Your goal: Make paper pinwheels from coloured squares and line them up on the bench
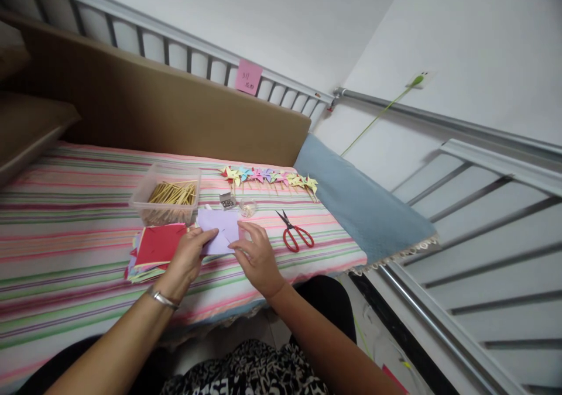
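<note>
A square of lavender paper [216,220] is held up between both hands. My left hand [190,254] pinches its left side, thumb on top. My right hand [258,258] grips the right side, with thumb and forefinger at the edge and a lower corner. Slits show near the middle of the sheet. Close to my left hand lies a stack of coloured paper squares, a red sheet [158,245] uppermost. Right of my right hand, red-handled scissors [293,234] rest with blades parted.
Behind the paper stand a clear plastic box [143,199] of thin wooden sticks [173,193], a small box of metal bits [227,201] and a small clear container [247,208]. Finished paper pinwheels [267,176] lie in a row farther back. A cardboard panel [175,102] borders the striped cloth [79,208].
</note>
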### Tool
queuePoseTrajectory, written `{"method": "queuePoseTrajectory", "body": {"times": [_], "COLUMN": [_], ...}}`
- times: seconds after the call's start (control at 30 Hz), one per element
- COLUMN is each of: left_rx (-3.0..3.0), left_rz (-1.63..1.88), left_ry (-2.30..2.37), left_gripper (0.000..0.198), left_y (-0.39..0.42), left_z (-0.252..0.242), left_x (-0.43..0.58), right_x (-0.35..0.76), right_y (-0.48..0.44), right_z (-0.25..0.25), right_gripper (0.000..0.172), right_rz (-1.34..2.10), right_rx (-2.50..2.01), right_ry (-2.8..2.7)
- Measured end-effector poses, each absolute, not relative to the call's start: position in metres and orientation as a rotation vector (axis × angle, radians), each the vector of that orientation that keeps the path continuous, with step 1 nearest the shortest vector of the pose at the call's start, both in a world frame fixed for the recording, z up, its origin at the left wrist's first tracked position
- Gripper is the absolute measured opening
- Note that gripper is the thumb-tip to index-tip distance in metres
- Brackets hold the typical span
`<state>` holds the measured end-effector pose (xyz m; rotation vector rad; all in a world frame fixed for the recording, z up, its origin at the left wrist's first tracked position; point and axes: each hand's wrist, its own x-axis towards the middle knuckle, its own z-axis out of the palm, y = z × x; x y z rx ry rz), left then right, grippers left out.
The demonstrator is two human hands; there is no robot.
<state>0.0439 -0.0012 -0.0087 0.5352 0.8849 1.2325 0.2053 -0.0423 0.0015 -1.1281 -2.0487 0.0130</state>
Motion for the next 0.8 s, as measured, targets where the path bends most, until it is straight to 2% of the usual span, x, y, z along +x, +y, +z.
{"method": "queuePoseTrajectory", "body": {"times": [0.2, 0.4, 0.8], "left_rx": [0.595, 0.671, 0.635], "left_rz": [1.220, 1.202, 1.136], "left_ry": [0.868, 0.898, 0.803], "left_gripper": [0.029, 0.025, 0.027], "left_y": [-0.001, -0.003, -0.006], "left_z": [-0.014, -0.017, -0.011], "left_x": [0.044, 0.046, 0.047], "right_x": [0.200, 0.192, 0.186], "right_y": [-0.033, -0.024, -0.019], "right_z": [0.009, 0.012, 0.017], "right_gripper": [0.005, 0.002, 0.006], "right_rz": [0.174, 0.293, 0.348], "right_rx": [-1.200, -1.366, -1.453], "right_ry": [-2.006, -1.919, -1.826]}}
